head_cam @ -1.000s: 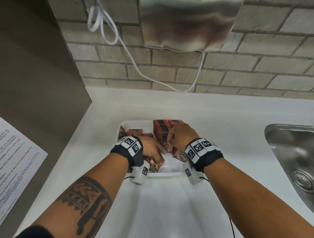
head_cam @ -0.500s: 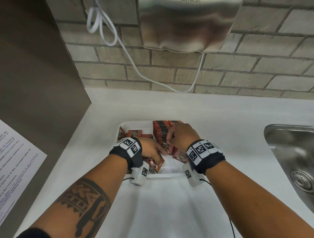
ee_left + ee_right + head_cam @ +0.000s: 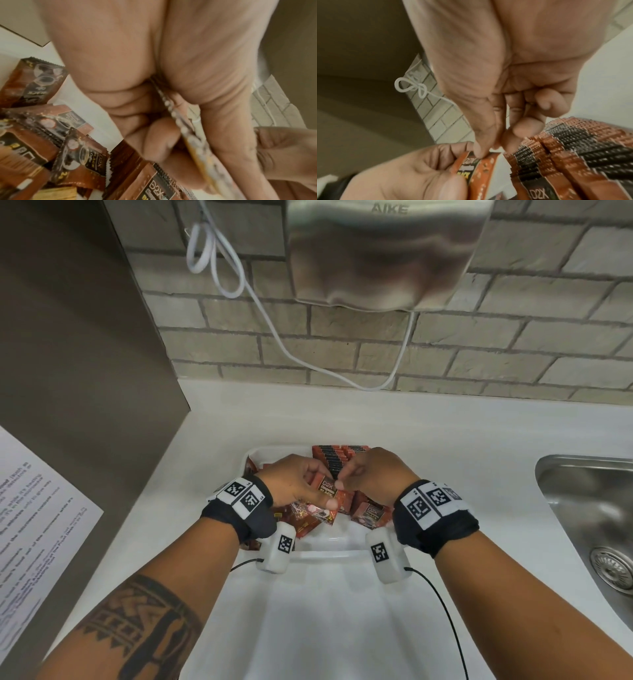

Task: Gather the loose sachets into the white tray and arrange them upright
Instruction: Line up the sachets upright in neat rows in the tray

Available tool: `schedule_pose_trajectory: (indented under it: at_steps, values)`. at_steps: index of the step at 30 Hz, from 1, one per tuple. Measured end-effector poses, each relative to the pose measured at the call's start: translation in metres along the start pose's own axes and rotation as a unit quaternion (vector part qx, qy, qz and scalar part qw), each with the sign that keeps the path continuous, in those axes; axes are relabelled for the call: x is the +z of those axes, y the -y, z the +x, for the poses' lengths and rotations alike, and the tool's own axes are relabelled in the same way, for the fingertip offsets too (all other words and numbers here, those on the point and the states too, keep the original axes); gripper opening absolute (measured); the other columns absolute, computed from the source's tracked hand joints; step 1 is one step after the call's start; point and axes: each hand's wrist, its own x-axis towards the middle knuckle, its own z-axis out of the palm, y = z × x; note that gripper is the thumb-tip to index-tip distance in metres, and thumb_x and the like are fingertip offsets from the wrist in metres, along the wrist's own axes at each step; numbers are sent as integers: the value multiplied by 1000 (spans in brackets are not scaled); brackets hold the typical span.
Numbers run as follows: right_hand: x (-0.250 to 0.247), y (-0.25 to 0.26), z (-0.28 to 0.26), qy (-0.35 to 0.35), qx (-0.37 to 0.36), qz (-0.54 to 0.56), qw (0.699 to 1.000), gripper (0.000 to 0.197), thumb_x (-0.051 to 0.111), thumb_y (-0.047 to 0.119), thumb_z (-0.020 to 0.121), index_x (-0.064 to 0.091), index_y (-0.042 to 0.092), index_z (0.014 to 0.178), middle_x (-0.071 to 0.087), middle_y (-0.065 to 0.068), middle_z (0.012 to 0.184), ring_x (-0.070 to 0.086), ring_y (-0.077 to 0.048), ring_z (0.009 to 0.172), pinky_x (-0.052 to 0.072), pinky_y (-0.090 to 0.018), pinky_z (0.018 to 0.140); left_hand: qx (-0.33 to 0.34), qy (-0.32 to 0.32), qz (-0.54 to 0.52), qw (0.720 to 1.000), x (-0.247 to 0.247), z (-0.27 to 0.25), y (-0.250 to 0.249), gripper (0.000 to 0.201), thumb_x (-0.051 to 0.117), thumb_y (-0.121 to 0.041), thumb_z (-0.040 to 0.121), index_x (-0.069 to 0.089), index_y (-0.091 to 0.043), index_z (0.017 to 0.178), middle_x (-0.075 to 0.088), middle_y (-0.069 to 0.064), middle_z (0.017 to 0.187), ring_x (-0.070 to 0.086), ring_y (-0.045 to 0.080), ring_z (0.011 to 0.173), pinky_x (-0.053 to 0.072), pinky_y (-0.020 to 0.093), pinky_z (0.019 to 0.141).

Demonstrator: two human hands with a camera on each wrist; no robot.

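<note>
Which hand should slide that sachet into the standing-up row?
Probably the right hand. It already pinches the sachet at its top edge and sits beside the upright row. The left hand only holds it from below.

The white tray (image 3: 329, 553) sits on the desk with a row of red-brown and black sachets (image 3: 337, 455) standing upright at the back right, and loose sachets (image 3: 371, 513) lying flat toward the front.
</note>
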Motion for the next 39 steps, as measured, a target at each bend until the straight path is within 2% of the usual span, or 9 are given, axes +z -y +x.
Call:
schedule_pose_trajectory:
  at_steps: [3,7,11,13,17,20,23,33,39]
  values:
    - [-8,0,-1,29,1,22,999,13,71,37,89,74,25,90,67,12,82,61,-7,82,45,-27,77,14,-9,-40,999,-1,-3,-1,58,94,-53,53,71,-27,99,66,6,90,59,22,80,47,36,80]
    - [-17,3,1,20,-11,30,999,9,69,31,92,73,24,92,70,4,99,61,-12,94,43,-27,82,7,10,-88,996,-3,-11,-1,51,91,-22,70,69,-15,115,76,3,109,71,24,103,55,39,98]
    - [-16,-3,5,-45,-21,-3,999,9,65,22,93,74,22,91,67,11,89,59,-8,86,41,-18,68,-28,11,27,999,-4,-10,6,49,93,-38,63,71,-24,106,74,-8,110,67,13,108,49,37,104]
    - [-12,-5,5,-54,-24,-29,998,8,67,23,90,76,23,88,67,13,85,58,-3,81,38,-13,62,-66,30,146,987,-5,-10,9,36,91,-36,66,71,-29,96,70,-13,105,64,7,101,51,30,94]
    - [4,-7,8,-40,-18,-90,995,15,68,22,86,78,25,76,70,11,79,61,-1,69,43,-17,56,-109,103,246,958,4,-8,6,33,89,-32,69,75,-32,99,67,-13,110,62,12,103,51,30,93]
    - [17,-6,18,-18,11,-138,990,15,65,21,85,79,19,81,74,3,89,68,-11,78,59,-29,73,-92,131,258,953,13,0,-3,43,82,-30,77,70,-37,118,61,-14,127,56,10,115,44,25,97]
    - [26,-7,28,-19,29,-192,981,18,63,27,86,77,17,91,69,-1,101,63,-20,98,55,-35,90,-84,163,275,944,21,11,-10,53,76,-30,84,61,-40,134,55,-12,142,52,10,124,40,23,102]
    - [25,-12,35,-24,34,-191,981,16,72,27,82,77,17,93,66,-2,107,60,-22,104,56,-37,89,-122,195,284,931,31,26,-15,59,70,-27,90,49,-35,145,48,-7,151,49,14,132,36,29,113]
    - [17,-10,24,-22,-12,-170,985,5,73,25,85,77,26,89,64,6,105,59,-16,102,47,-26,80,-114,201,294,928,27,27,-15,57,70,-29,90,51,-35,144,52,-9,147,50,12,128,37,23,107]
